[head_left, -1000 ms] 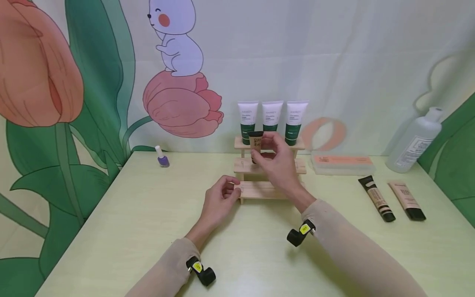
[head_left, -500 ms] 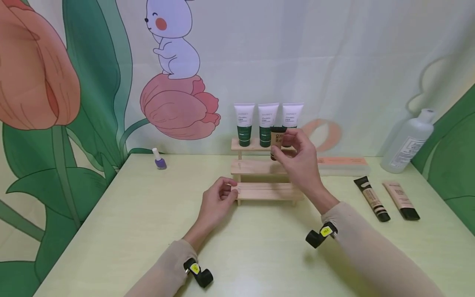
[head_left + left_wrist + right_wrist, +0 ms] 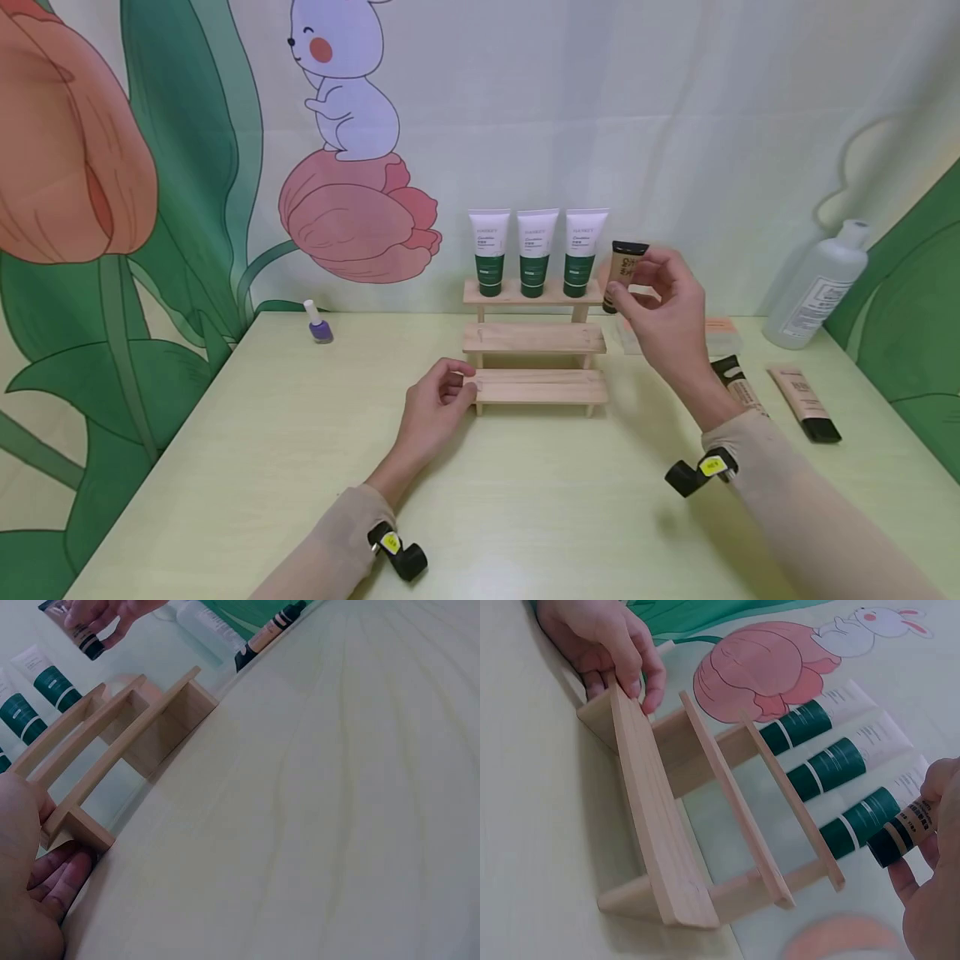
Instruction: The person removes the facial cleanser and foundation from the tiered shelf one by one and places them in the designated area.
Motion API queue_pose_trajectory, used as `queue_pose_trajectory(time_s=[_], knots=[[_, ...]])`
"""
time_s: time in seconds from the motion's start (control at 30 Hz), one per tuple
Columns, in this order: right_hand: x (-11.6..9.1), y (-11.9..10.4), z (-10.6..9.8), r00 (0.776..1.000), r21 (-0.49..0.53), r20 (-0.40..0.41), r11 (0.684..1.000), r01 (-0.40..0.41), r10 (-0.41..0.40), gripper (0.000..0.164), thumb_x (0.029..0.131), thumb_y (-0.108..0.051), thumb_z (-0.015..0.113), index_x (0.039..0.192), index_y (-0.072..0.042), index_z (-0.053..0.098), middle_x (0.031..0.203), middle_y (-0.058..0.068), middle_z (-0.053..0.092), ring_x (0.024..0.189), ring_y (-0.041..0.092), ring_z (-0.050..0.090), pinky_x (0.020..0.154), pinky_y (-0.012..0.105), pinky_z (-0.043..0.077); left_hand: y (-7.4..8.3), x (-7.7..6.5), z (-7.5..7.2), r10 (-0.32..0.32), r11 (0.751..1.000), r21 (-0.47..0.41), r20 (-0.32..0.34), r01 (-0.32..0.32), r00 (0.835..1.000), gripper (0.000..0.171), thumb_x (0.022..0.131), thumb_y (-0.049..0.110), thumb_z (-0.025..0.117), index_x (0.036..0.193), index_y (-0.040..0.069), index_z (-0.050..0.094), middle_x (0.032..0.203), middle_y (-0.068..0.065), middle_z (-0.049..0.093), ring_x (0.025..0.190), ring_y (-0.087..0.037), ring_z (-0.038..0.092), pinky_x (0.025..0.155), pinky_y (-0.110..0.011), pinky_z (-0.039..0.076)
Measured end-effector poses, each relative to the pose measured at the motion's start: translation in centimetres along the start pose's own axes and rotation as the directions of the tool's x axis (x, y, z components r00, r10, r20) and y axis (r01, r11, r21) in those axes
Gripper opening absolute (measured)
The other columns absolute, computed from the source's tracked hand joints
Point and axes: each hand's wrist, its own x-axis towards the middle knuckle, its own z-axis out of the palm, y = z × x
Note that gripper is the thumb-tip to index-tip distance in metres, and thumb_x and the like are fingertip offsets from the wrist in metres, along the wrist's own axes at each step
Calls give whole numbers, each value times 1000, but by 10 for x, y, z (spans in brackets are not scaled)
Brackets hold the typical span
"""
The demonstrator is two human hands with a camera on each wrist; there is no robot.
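Note:
My right hand [image 3: 669,321] pinches a small tan and black cosmetic tube [image 3: 624,268] between thumb and fingers, holding it up beside the right end of the top step. In the right wrist view the tube's black cap [image 3: 886,847] points down. My left hand [image 3: 433,410] grips the left end of the lowest step of a three-step wooden display stand [image 3: 540,392], thumb at the front. Curled fingers of that hand show round the stand's end in the left wrist view. Three white and green tubes [image 3: 533,254] stand upright on the top step.
On the right lie a black and tan tube [image 3: 738,385], partly hidden by my right arm, and a beige tube [image 3: 805,406]. Behind them are a flat clear case [image 3: 723,335] and a white bottle [image 3: 817,287]. Purple nail polish [image 3: 318,325] stands at left.
My right hand has carried the small tube rightward, from in front of the stand's middle to past its right end. My left hand keeps its grip on the stand.

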Motion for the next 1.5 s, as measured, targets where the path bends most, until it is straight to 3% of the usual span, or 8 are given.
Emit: queue_pose_trajectory(time_s=[0.43,0.87,1.13,1.5], knots=[[8,9,-40,996,-56,-87,998,11,-16,40,99,0,80,136,-6,68,114,-6,67,104,12,72,83,19,58,0,-1,-2,8,1000,3,-9,-8,1000,18,104,9,73,122,10,73,105,-9,76,94,-20,71,84,-22,59],[3,19,-56,993,-92,-119,995,-26,14,42,100,-3,80,140,-8,68,115,-6,66,104,12,69,82,16,56,-2,-1,-5,1,1000,1,-8,-1,1000,18,104,10,73,122,12,73,107,-8,76,96,-19,71,84,-22,59],[-10,30,-62,992,-95,-113,993,-73,62,43,100,-2,80,140,-6,66,115,-5,66,103,11,69,81,15,56,-1,0,-3,6,1000,-3,-11,-6,1000,19,104,11,73,123,11,74,107,-9,75,96,-20,71,85,-22,59],[-49,55,-68,982,-145,-98,974,-175,162,46,99,-5,83,141,-2,63,114,-5,66,101,9,68,77,12,56,0,0,0,4,1000,-8,-1,-4,1000,19,104,10,73,122,11,74,106,-8,76,96,-20,71,84,-21,58]])
